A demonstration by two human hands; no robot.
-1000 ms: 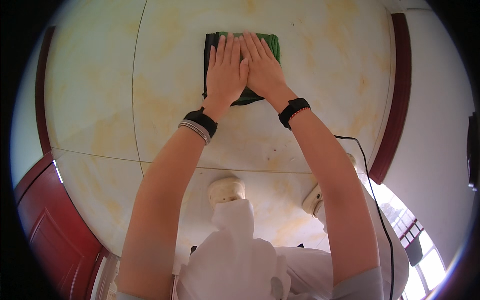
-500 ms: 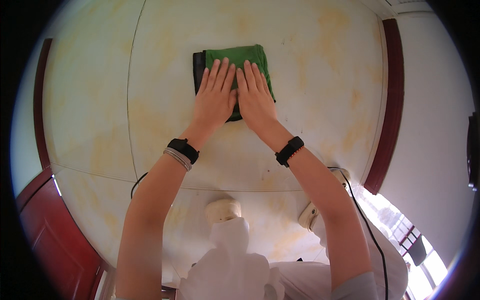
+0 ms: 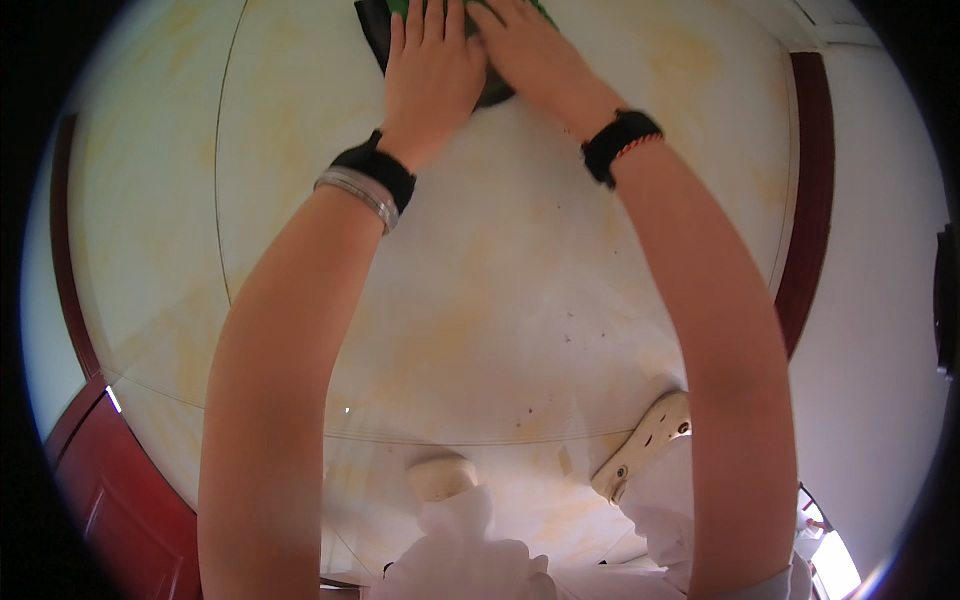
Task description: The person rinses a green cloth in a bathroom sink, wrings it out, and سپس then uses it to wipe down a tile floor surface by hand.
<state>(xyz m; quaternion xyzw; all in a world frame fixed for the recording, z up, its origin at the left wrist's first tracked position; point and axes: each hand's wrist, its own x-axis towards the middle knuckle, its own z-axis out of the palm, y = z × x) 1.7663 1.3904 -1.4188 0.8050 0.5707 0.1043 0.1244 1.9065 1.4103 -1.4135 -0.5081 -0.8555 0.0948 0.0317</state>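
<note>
Up at the top centre of the frame, a green cloth (image 3: 520, 10) with a dark edge is pressed flat against a pale, yellow-mottled worktop (image 3: 500, 290). Only a small part of the cloth is seen, since it is cut by the upper rim of the picture and largely covered by the two hands. The left hand (image 3: 432, 75) is laid palm down on the cloth, fingers straight and close together, nothing gripped in it. The right hand (image 3: 535, 55) is laid flat beside it, just touching it along the inner edge, its fingers likewise extended and partly cut off by the frame; nothing is clasped in it either. A black band (image 3: 375, 172) and a thin silver bangle (image 3: 352, 195) are worn on the left wrist, and a black band (image 3: 620, 145) with a red and white thread is worn on the right wrist. Both bare forearms are stretched up from the lower edge of the frame. A dark red border (image 3: 805, 210) is seen along the right rim of the worktop and again at the lower left. At the bottom centre, white trouser legs (image 3: 470, 560) and a pale perforated clog (image 3: 645, 445) are seen through the surface.
</note>
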